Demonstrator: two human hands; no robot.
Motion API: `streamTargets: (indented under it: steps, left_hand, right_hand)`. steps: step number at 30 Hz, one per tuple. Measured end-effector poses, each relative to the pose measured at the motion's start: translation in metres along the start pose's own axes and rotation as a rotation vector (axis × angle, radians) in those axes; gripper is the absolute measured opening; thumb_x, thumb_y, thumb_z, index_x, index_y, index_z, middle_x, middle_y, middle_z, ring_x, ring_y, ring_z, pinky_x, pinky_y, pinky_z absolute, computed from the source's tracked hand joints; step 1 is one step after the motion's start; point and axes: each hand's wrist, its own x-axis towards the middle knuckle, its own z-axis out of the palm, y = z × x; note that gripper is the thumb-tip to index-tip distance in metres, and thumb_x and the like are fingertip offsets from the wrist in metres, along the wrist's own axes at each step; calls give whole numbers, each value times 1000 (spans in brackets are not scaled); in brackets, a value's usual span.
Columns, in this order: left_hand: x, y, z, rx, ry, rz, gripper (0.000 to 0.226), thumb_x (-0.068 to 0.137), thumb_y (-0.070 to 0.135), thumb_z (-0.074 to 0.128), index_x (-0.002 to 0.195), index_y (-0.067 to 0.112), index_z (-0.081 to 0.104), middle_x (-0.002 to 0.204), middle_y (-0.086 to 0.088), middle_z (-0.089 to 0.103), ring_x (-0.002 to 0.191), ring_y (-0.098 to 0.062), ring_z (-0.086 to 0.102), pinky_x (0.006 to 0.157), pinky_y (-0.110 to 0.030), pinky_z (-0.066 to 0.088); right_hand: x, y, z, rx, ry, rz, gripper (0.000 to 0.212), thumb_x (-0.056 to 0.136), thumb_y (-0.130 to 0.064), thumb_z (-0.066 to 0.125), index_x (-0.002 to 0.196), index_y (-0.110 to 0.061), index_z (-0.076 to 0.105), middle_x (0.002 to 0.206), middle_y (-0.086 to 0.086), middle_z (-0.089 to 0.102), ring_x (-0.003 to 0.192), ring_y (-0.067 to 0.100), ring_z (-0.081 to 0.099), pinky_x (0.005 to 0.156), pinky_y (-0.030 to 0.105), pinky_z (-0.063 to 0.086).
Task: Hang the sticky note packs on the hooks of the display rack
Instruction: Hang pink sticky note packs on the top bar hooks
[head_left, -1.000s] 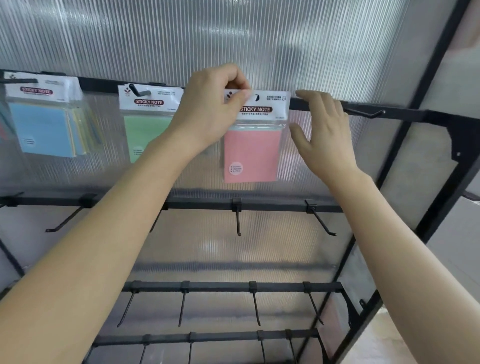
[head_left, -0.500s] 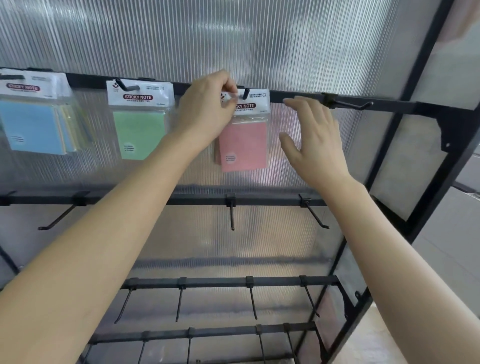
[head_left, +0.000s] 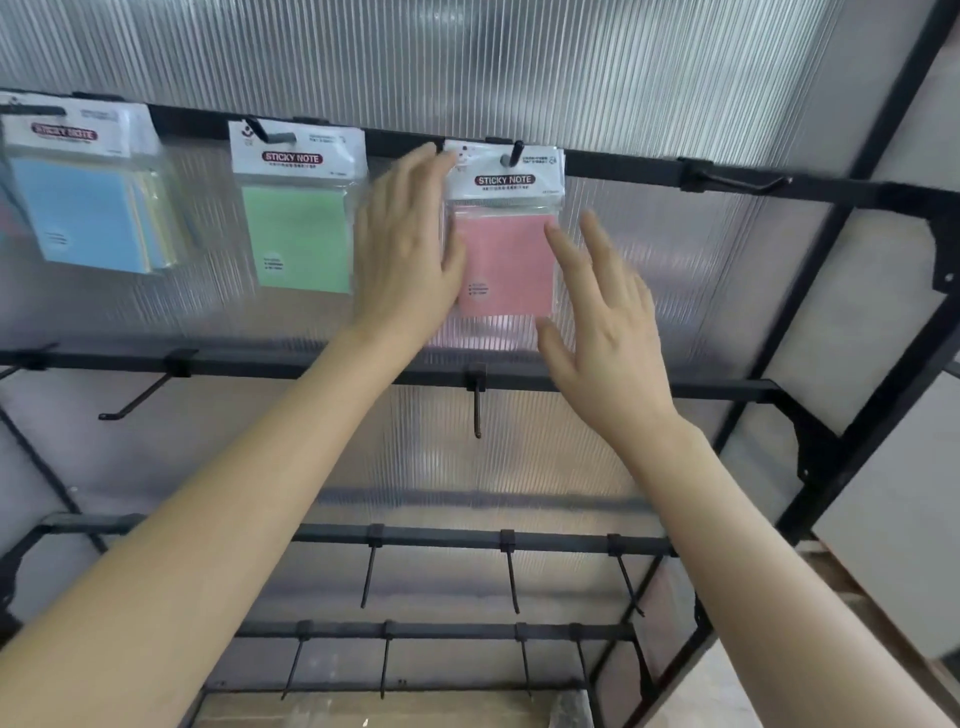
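A pink sticky note pack (head_left: 506, 260) hangs from the third hook (head_left: 514, 154) of the top bar of the black display rack (head_left: 623, 169). My left hand (head_left: 408, 249) is flat and open just left of the pack, fingertips near its white header. My right hand (head_left: 605, 322) is open at the pack's lower right, fingers spread, overlapping its right edge. A green pack (head_left: 296, 228) hangs on the hook to the left. Several blue and yellow packs (head_left: 83, 208) hang at the far left.
One bare hook (head_left: 737, 182) sticks out at the right end of the top bar. Lower bars (head_left: 311, 366) carry several bare hooks. A ribbed translucent panel (head_left: 467, 67) backs the rack. Its black frame post (head_left: 878, 332) runs down the right side.
My left hand let go of the pink pack's header and opened flat beside it. My right hand dropped from the top bar to the pack's lower right. The pack now hangs on its hook.
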Motion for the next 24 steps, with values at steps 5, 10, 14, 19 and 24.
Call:
streamTargets:
  steps: [5, 10, 14, 19, 24]
  left_hand:
    - [-43, -6, -19, 117, -281, -44, 63, 87, 11, 57, 144, 13, 29, 151, -8, 24, 136, -27, 25, 109, -39, 20]
    - [-93, -21, -45, 195, -402, -80, 61, 87, 13, 58, 143, 11, 31, 152, -12, 22, 139, -30, 20, 112, -43, 15]
    - [-138, -44, -77, 222, -436, -129, 57, 87, 14, 59, 139, 8, 38, 149, -15, 28, 136, -32, 26, 109, -44, 21]
    - [-190, -76, -135, 285, -476, -248, 54, 87, 14, 58, 138, 8, 39, 148, -16, 30, 135, -32, 27, 109, -44, 21]
    - [-238, -97, -208, 355, -522, -374, 54, 88, 15, 58, 138, 8, 39, 148, -17, 29, 135, -34, 28, 108, -47, 22]
  right_hand:
    - [-26, -22, 20, -8, -61, -18, 66, 82, -7, 55, 144, -12, 34, 151, 18, 26, 140, 36, 21, 112, 48, 15]
    - [-53, -49, 41, 49, -140, -1, 68, 78, -5, 55, 143, -11, 34, 150, 19, 26, 140, 35, 20, 112, 49, 15]
    - [-74, -82, 58, 122, -225, -21, 71, 78, -2, 61, 143, -11, 34, 151, 19, 26, 141, 36, 18, 113, 50, 14]
    - [-96, -139, 74, 203, -336, -51, 65, 84, -10, 56, 144, -12, 33, 151, 18, 25, 141, 35, 17, 113, 50, 14]
    - [-117, -212, 87, 255, -553, -87, 66, 89, -13, 56, 147, -16, 26, 153, 16, 20, 142, 35, 11, 113, 48, 7]
